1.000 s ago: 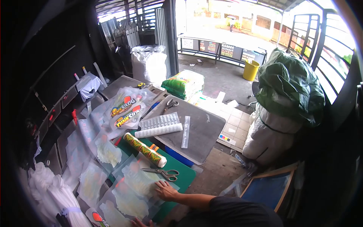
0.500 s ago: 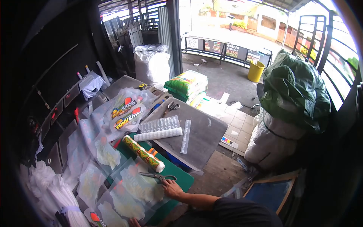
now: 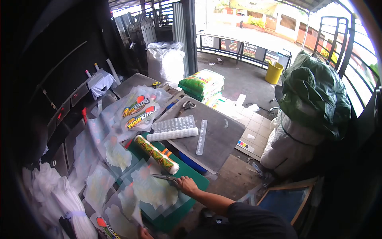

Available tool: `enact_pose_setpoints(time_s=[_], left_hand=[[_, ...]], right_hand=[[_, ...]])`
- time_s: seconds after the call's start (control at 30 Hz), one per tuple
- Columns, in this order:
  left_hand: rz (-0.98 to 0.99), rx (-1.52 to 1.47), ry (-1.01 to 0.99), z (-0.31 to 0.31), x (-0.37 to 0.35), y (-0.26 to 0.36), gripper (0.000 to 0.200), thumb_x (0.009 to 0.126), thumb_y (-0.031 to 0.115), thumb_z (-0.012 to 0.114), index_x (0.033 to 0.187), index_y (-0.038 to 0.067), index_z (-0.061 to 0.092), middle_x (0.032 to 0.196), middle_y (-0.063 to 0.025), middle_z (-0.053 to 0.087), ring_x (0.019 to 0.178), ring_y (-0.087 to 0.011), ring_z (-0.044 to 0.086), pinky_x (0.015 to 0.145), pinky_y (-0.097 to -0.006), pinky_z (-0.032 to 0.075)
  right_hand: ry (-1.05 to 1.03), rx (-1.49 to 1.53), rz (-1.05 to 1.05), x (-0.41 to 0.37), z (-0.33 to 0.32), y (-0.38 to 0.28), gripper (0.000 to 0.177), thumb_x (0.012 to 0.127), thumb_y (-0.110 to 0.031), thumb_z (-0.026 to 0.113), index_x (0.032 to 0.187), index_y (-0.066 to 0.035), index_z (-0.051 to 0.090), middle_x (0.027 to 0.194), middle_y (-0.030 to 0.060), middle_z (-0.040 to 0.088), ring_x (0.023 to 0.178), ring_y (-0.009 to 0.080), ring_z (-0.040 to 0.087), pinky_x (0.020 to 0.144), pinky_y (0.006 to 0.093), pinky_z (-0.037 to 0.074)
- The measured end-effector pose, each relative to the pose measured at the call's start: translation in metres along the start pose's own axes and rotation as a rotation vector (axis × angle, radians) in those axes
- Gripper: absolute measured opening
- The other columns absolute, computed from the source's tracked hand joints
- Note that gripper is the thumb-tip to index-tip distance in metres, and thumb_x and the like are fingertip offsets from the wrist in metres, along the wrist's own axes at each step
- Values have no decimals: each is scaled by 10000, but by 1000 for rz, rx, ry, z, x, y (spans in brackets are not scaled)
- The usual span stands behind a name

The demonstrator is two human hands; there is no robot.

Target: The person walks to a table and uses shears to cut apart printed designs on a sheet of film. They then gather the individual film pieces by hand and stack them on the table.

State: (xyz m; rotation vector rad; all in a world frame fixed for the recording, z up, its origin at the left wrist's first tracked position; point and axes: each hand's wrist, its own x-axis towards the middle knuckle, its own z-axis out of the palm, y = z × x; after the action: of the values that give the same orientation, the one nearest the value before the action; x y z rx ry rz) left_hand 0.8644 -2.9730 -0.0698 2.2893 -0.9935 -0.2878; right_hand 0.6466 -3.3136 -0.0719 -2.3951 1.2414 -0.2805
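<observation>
My right hand is closed over the handles of a pair of scissors, whose blades point left across a translucent film sheet with a pale cut-out print. At the bottom edge, my left hand shows only in part. Its fingers pinch the edge of another printed film sheet, which bends up slightly there. These sheets lie on a green cutting mat. Just beyond the scissors rests a roll of patterned film.
A grey table holds a white roll, a lettered strip and more scissors. Logo prints lie at the far left. A bundle of white cloth stands at lower left, a framed screen at lower right.
My right hand has moved up onto the scissors' handles and closed on them. The film sheet by my left hand has shifted and its edge has lifted. The whole view has shifted slightly.
</observation>
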Motion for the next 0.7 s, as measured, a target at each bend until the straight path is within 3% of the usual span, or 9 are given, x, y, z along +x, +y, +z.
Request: enact_pose_setpoints(time_s=[0.13, 0.3, 0.33, 0.37, 0.47, 0.5, 0.57, 0.63, 0.7], left_hand=[[378, 244, 93, -2, -10, -12, 393, 890, 155, 479, 1245, -3, 540, 1265, -233, 522, 1168, -398, 482, 1010, -440, 361], [230, 285, 80, -32, -19, -37, 448, 857, 151, 498, 1292, 44, 514, 1328, -216, 473, 1241, -388, 417, 1041, -474, 320], [230, 224, 47, -38, -17, -47, 461, 850, 146, 506, 1302, 55, 507, 1335, -208, 469, 1255, -389, 399, 1052, -473, 304], [229, 160, 15, -42, -15, -59, 475, 842, 141, 514, 1311, 66, 499, 1343, -200, 466, 1270, -390, 380, 1062, -473, 287], [356, 209, -44, -42, 4, -114, 493, 799, 61, 531, 1273, -51, 463, 1319, -260, 461, 1265, -433, 383, 1060, -528, 272], [357, 202, -44, -47, 2, -114, 493, 799, 61, 531, 1273, -51, 463, 1319, -260, 461, 1265, -433, 383, 1060, -528, 272], [390, 102, 12, -57, 3, -93, 418, 745, -14, 496, 1157, -68, 549, 1202, -257, 550, 1202, -420, 459, 1037, -497, 322], [365, 60, -43, -53, 4, -98, 415, 750, -19, 489, 1158, -71, 546, 1191, -256, 557, 1181, -411, 480, 1019, -474, 349], [323, 28, -88, -57, -2, -90, 411, 755, -25, 483, 1159, -75, 543, 1180, -254, 564, 1159, -401, 501, 1001, -452, 377]], right_hand=[[-68, -17, 45, 3, 3, 4, 256, 876, -240, 475, 1071, -80, 519, 979, 180, 574, 946, 338, 605, 773, 447, 477], [-129, 349, 180, -27, -12, -22, 266, 848, -150, 534, 1083, -29, 503, 967, 201, 578, 894, 408, 598, 773, 447, 486], [-161, 426, 233, -35, -10, -27, 319, 820, -149, 604, 1086, -10, 496, 961, 169, 588, 837, 327, 630, 699, 380, 515], [-166, 417, 225, -46, -7, -37, 319, 820, -149, 604, 1086, -10, 496, 961, 169, 588, 837, 327, 630, 699, 380, 515], [-61, 1228, 468, -85, -10, -88, 301, 807, -75, 673, 1026, 4, 483, 983, 106, 570, 719, 122, 604, 572, 231, 500], [50, 1287, 409, -97, 8, -96, 325, 784, -134, 741, 963, -9, 500, 871, 78, 589, 631, 117, 581, 541, 231, 471], [51, 1374, 476, -119, 21, -130, 347, 730, -209, 808, 861, -40, 535, 706, 18, 570, 551, 92, 526, 491, 227, 406], [1, 1477, 627, -139, 19, -173, 341, 707, -266, 828, 760, -78, 549, 592, -23, 525, 509, 76, 479, 466, 235, 351], [-22, 1561, 627, -156, 32, -198, 319, 727, -261, 815, 737, -76, 555, 603, -21, 522, 507, 72, 468, 468, 234, 345]])
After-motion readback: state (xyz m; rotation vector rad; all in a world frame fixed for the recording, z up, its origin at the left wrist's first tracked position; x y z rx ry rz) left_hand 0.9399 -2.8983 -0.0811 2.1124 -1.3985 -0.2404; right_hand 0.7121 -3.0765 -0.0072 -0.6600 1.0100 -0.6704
